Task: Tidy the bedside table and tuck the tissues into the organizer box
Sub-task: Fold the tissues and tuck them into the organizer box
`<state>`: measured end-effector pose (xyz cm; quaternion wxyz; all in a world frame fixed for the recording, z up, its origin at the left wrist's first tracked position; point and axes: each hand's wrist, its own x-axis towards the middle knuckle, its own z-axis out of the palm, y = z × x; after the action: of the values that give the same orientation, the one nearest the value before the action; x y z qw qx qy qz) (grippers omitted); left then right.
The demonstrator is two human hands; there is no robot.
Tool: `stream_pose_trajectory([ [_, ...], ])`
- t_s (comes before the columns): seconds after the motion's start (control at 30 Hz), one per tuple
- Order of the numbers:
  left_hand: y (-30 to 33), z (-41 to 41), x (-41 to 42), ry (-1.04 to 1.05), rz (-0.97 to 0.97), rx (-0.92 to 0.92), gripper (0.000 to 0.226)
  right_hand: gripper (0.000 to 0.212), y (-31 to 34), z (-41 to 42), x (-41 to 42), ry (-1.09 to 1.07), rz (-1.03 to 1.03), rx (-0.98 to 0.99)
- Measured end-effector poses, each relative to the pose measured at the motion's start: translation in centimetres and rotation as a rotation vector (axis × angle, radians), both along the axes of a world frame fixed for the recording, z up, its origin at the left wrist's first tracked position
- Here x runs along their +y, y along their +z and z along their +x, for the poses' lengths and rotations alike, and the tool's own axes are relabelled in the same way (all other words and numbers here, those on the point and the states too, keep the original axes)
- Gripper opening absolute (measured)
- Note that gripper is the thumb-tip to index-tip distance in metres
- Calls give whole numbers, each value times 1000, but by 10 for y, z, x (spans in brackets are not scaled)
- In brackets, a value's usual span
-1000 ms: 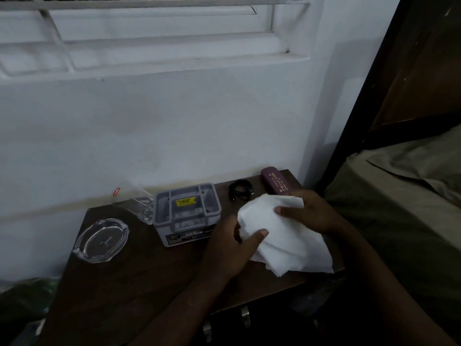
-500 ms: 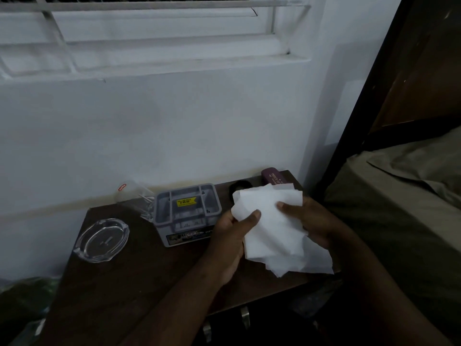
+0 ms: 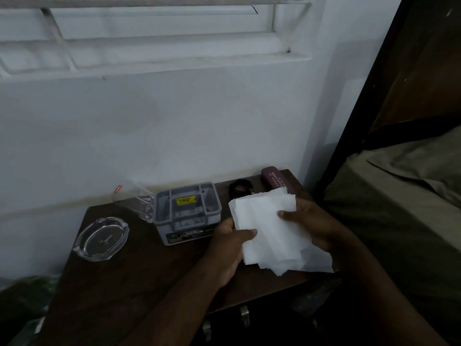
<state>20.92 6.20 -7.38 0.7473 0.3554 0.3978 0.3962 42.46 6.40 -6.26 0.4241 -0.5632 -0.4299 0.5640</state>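
A stack of white tissues (image 3: 272, 228) is held over the right part of the dark wooden bedside table (image 3: 129, 283). My left hand (image 3: 228, 248) pinches its left edge with the thumb on top. My right hand (image 3: 309, 221) grips its right side, thumb pressed on the top sheet. The lower sheets fan out unevenly toward the table's front edge. The grey organizer box (image 3: 188, 212) with a yellow price sticker stands just left of the tissues, its divided top facing up.
A clear glass ashtray (image 3: 101, 238) lies at the table's left. A clear plastic lid (image 3: 134, 199) leans behind the box. A coiled black cable (image 3: 240, 187) and a maroon spectacle case (image 3: 274, 179) sit at the back right. A bed (image 3: 399, 208) borders the right side.
The tissues were draped loosely one second ago; both hands have gathered and squared them into a flatter stack, raised slightly toward the back of the table.
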Motion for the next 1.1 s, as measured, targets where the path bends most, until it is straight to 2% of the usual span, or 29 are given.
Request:
stream_pose_trajectory([
  [0.2, -3, 4, 3, 108, -24, 74, 24, 36, 0, 0, -1, 49, 43, 1],
  [0.27, 0, 5, 3, 87, 23, 89, 27, 39, -1, 3, -2, 56, 65, 29],
  [0.4, 3, 6, 2, 45, 155, 229, 37, 45, -1, 2, -3, 34, 54, 32],
  [0.57, 9, 6, 6, 88, 152, 260, 9, 46, 1, 3, -6, 76, 53, 17],
  [0.67, 11, 7, 8, 109, 123, 249, 12, 49, 4, 4, -6, 112, 54, 95],
  [0.73, 12, 6, 8, 114, 113, 238, 14, 47, 4, 1, -6, 118, 38, 80],
  [0.87, 13, 4, 6, 16, 168, 232, 25, 50, 1, 0, -4, 53, 46, 68],
  [0.93, 15, 5, 6, 51, 166, 265, 25, 52, 1, 1, -5, 96, 30, 105],
  [1.0, 18, 7, 6, 109, 142, 299, 21, 55, 1, 0, -7, 138, -1, 50],
  [1.1, 26, 6, 8, 108, 102, 293, 24, 53, 3, 2, -6, 114, 17, 85],
])
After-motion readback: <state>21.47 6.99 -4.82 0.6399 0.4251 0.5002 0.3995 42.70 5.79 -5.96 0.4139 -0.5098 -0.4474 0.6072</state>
